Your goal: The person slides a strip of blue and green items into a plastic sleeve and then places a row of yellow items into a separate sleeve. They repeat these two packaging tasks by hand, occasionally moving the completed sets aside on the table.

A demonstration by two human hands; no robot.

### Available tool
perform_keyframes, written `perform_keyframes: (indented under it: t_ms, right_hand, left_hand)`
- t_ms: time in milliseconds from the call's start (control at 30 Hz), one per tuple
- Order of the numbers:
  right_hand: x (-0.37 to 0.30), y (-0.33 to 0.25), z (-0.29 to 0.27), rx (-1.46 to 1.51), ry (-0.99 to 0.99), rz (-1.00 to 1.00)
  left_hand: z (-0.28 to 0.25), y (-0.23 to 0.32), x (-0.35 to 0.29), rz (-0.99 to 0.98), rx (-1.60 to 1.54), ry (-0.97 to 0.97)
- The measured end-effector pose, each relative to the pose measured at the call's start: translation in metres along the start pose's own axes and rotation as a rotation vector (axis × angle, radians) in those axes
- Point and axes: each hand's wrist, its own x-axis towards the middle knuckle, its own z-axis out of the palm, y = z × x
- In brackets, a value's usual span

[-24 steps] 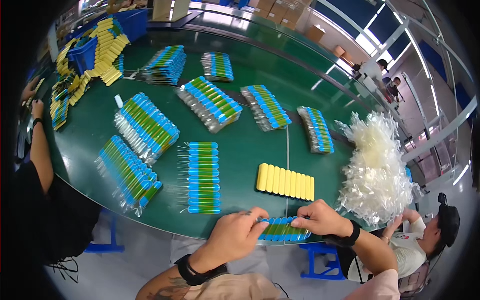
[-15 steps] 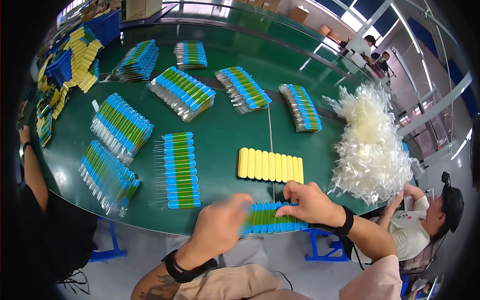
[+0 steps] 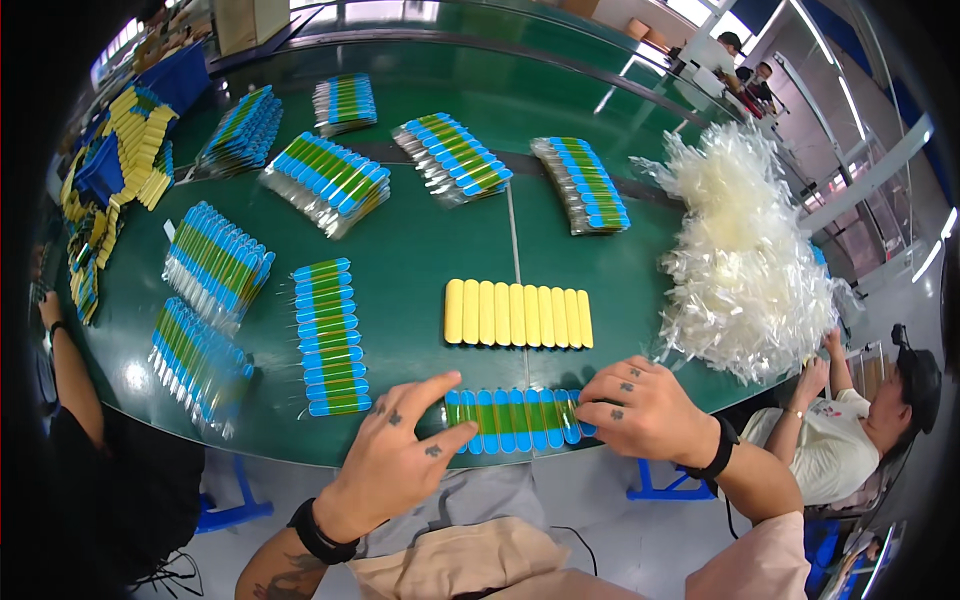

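A row of slim blue-and-green strips (image 3: pixel 515 420) with rounded ends lies side by side along the table's near edge. My left hand (image 3: pixel 400 440) is at the row's left end, index finger stretched out and thumb apart from it, the thumb's tip at the strips. At the right end, my right hand (image 3: pixel 635 410) has its fingers curled and pressed onto the last strips. Just beyond the row lies a block of yellow rounded strips (image 3: pixel 517 313). To the left, another column of blue-and-green strips (image 3: pixel 331 338) has thin lines sticking out on its left side.
Several stacks of blue-and-green strips in clear sleeves (image 3: pixel 325 180) stand across the green table (image 3: pixel 420 250). A heap of clear plastic sleeves (image 3: pixel 740 280) is on the right. Yellow strips (image 3: pixel 135 150) and a blue bin (image 3: pixel 175 75) are far left. People sit on both sides.
My left hand, blurred before, has moved left and spread its fingers, uncovering the row's left end. My right hand has shifted to the row's right end. The whole view has shifted slightly.
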Motion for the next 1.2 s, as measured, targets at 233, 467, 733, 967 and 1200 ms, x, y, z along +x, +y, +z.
perform_keyframes:
  t_ms: [233, 467, 733, 967, 1200]
  right_hand:
    - [-0.011, -0.033, -0.02, 0.063, 0.129, -0.14]
    - [-0.02, -0.049, -0.043, 0.158, 0.184, -0.163]
    - [0.016, 0.005, -0.042, 0.453, 0.27, 0.102]
    - [0.043, 0.027, -0.038, 0.933, 0.555, 0.228]
    - [0.061, 0.063, -0.013, 0.924, 0.295, 0.705]
  left_hand:
    - [-0.016, 0.034, -0.01, 0.344, 0.271, -0.002]
    - [-0.038, 0.062, -0.032, 0.212, 0.15, -0.041]
    - [-0.042, 0.035, 0.034, -0.141, -0.315, 0.119]
    - [-0.074, 0.031, 0.089, -0.098, -0.571, 0.466]
    - [-0.047, -0.026, 0.126, -0.471, -0.261, 0.031]
